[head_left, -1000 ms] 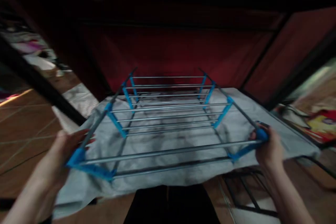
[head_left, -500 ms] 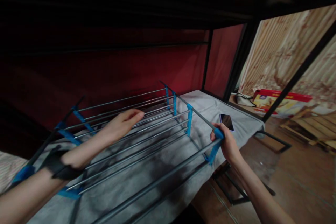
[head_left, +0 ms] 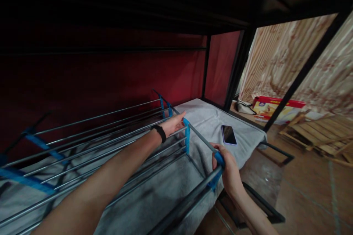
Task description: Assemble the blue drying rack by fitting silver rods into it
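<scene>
A rack of grey metal tubes (head_left: 202, 137) joined by blue plastic connectors (head_left: 187, 139) lies over a grey sheet (head_left: 198, 108). My left hand (head_left: 174, 124), with a black band at its wrist, is closed on the rack's end rail beside a middle connector; its fingertips are partly hidden behind the rail. At the near corner of the same rail, my right hand (head_left: 228, 169) wraps round the blue corner connector (head_left: 219, 158) and the tube end. Several thin tubes run leftward from this end to blue connectors on the far-left side.
A smartphone (head_left: 228, 134) rests on the sheet right of the rack. Black bed-frame posts (head_left: 239, 69) and a dark overhead frame surround the bed. Beyond stand a red and yellow box (head_left: 278, 108), wooden slats (head_left: 320, 134) and a patterned curtain (head_left: 286, 58).
My left hand has moved right from above the middle tubes to the end rail and closed on it. My right hand keeps its hold at the corner. The view has shifted slightly right.
</scene>
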